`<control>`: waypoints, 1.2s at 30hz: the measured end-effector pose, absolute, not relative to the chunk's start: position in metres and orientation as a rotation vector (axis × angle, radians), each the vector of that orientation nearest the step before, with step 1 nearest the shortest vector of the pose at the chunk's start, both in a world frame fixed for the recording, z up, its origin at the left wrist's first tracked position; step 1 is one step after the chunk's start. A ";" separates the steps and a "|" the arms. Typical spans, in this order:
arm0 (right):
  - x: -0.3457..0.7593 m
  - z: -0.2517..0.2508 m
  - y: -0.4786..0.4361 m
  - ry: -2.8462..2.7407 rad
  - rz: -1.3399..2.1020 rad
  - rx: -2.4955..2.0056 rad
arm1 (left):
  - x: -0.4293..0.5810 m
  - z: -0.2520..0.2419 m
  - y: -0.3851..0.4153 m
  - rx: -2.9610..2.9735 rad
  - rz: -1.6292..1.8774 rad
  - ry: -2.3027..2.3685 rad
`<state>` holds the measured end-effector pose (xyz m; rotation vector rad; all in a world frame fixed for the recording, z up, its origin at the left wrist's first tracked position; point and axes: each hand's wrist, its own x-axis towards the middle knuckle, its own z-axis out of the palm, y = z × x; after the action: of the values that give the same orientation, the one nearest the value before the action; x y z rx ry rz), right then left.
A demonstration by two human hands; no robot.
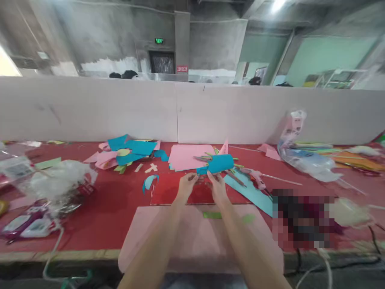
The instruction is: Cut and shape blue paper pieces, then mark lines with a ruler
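Over the red mat (168,188), my left hand (187,185) and my right hand (217,187) are close together with fingertips pinched. Between them is a small blue sheet piece (201,170), paper or foam, gripped from both sides. Just behind it shows a larger curved blue sheet (221,162); whether the two are joined I cannot tell. Scissors-like metal blades (200,158) poke out beside it. Back of my hands lies a stack of pink sheets (183,156). A light-blue strip (249,192) runs to the right of my right hand, near a pink glue gun (258,179).
Blue and pink scraps (135,147) pile up at back left. Plastic bags (60,180) lie left, and another clear bag (309,160) stands right by coloured sheets. A pink board (144,241) lies at the front edge. A white partition (120,108) closes the table's back.
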<state>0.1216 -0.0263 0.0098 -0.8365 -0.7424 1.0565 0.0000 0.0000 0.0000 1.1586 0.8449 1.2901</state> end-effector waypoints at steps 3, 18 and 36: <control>0.124 0.008 -0.025 -0.741 1.078 -0.857 | -0.001 0.001 0.000 1.173 1.292 0.836; 0.124 0.001 -0.021 -0.863 0.960 -1.111 | 0.001 0.009 -0.007 1.123 1.365 0.852; 0.126 0.000 -0.020 -0.951 0.865 -1.206 | 0.000 0.008 -0.010 1.192 1.394 0.900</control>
<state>0.1260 -0.0198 -0.0004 -1.2061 -0.9514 0.8652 -0.0003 -0.0099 0.0084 1.1923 0.8997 1.3942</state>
